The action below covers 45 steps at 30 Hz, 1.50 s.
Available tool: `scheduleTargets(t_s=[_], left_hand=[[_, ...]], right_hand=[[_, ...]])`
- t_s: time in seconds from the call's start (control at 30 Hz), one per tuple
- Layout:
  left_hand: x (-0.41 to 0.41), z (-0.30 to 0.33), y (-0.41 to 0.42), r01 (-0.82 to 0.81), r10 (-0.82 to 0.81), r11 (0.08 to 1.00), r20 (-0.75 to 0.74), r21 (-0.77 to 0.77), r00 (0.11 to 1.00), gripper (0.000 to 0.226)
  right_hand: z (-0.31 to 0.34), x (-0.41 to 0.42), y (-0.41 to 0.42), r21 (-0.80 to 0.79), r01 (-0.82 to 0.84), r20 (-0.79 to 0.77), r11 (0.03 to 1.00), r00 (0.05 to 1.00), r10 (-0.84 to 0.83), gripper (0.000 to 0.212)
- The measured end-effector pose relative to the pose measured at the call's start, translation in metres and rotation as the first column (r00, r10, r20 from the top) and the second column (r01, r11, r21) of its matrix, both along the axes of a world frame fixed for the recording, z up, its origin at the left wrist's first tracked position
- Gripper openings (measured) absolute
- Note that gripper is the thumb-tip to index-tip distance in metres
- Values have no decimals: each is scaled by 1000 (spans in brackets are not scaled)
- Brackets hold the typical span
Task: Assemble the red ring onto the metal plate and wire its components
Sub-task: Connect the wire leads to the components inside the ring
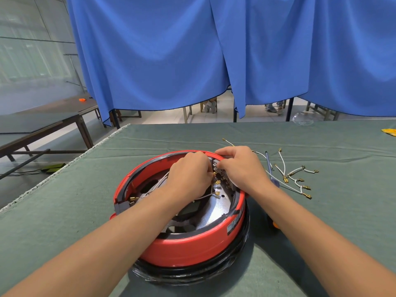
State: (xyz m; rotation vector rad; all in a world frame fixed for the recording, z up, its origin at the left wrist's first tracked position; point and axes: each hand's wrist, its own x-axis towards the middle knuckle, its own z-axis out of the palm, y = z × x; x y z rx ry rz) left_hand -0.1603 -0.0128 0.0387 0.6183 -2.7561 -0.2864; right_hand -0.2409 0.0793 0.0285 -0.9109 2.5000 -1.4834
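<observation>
The red ring (192, 247) sits on a black round base in the middle of the green table, with the shiny metal plate (214, 213) inside it. Both hands reach into its far side. My left hand (190, 174) has curled fingers that pinch a white wire with a brass terminal at a grey terminal block (216, 168). My right hand (240, 166) curls over that block and the ring's far rim, holding it. White wires with brass terminals (217, 192) lie across the plate. My fingertips are partly hidden.
Several loose white wires with brass terminals (297, 179) lie on the cloth to the right of the ring. A screwdriver (270, 168) lies beside them, partly under my right forearm. A yellow object (389, 131) is at the far right edge. Blue curtains hang beyond the table.
</observation>
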Motion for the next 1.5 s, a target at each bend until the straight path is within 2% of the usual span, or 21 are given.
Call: scheduleTargets(t_s=[0.57, 1.0, 1.17, 1.5], left_hand=[[-1, -4, 0, -2, 0, 997, -27, -77, 1000, 19], [-5, -7, -3, -2, 0, 999, -32, -52, 999, 17], [-6, -5, -5, -12, 16, 998, -66, 64, 998, 16], [-6, -9, -4, -14, 14, 1000, -49, -9, 999, 16]], right_hand=[[2, 2, 2, 76, 15, -90, 997, 996, -8, 26], [4, 1, 4, 140, 16, -163, 990, 987, 7, 23], [6, 2, 4, 185, 32, -201, 982, 980, 6, 22], [7, 4, 6, 193, 22, -211, 981, 977, 19, 22]])
